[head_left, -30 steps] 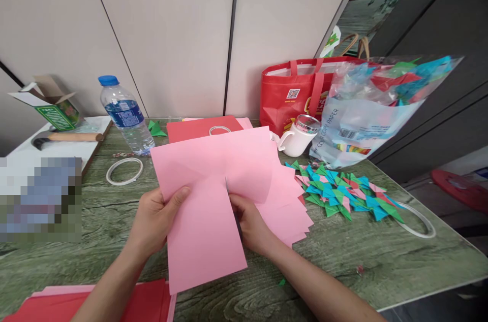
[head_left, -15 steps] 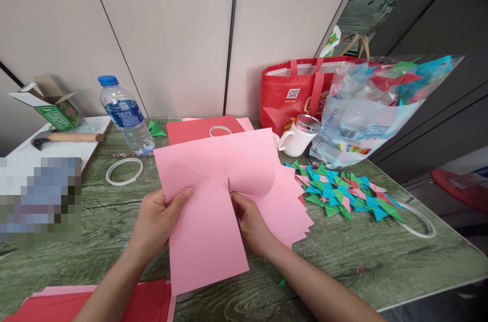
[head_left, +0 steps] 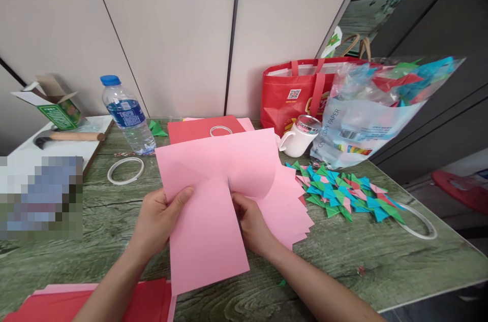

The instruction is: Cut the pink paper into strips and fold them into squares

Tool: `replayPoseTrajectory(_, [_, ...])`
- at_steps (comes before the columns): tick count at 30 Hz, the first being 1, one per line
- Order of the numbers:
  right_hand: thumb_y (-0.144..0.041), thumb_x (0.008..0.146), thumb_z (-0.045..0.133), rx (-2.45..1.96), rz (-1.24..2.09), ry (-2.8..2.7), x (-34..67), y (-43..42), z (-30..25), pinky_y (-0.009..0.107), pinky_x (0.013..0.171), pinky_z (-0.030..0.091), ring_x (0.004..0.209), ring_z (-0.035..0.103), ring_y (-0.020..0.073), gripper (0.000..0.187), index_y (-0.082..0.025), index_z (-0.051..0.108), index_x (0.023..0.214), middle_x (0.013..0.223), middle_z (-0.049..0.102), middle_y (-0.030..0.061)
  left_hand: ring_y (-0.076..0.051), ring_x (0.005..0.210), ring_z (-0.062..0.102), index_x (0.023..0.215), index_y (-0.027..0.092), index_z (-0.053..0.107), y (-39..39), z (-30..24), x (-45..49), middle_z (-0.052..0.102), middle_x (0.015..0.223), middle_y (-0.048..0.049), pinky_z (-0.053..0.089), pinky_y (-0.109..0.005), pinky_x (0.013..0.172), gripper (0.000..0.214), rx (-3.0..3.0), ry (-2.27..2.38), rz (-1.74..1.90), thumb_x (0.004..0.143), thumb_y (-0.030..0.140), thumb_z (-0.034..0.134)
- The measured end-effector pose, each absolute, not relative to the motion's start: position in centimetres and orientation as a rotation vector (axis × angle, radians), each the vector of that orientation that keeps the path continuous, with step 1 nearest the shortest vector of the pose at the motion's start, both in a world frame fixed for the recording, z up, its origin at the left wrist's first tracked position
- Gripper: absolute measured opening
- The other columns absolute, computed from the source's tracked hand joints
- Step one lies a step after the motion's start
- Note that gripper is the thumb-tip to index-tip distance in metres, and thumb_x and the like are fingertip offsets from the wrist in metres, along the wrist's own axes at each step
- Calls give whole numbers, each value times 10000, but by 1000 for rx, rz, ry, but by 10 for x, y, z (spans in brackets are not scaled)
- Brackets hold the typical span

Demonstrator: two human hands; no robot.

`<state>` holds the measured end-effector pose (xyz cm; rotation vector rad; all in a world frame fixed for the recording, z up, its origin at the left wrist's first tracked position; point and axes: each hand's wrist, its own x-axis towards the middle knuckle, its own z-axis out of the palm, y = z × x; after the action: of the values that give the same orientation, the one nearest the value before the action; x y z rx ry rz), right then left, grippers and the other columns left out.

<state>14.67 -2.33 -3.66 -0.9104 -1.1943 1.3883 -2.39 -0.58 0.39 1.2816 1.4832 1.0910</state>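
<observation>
Pink sheet (head_left: 208, 233) mid-slit, by the look of it.
Left hand (head_left: 160, 218) grip pinches its edge; right hand (head_left: 249, 223) grip clasps a thin blade (head_left: 229, 183) alongside; going on calls for taut paper.

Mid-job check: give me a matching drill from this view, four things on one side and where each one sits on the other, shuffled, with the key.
Things:
1. pink sheet
2. water bottle
3. white mug
4. folded paper triangles

Places:
A. right beside the red bag
B. heaped on the table, right of the pink stack
C. held by the left hand and right hand
D. upright, left of the red sheets

Pairs: 1-C, 2-D, 3-A, 4-B
</observation>
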Motion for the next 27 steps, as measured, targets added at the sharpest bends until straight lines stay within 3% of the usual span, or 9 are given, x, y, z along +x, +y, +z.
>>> replayPoseTrajectory(27, [-123,566,680,-852,1435,-1032,144,-23,-43,203,491,403,541,515,107,123,-162,595,647,578,613,-39,-98,414,449,560,125,547,-7,6,-23,529,511,10,335,-193,339,401,1220,1496,1034,628,514,619])
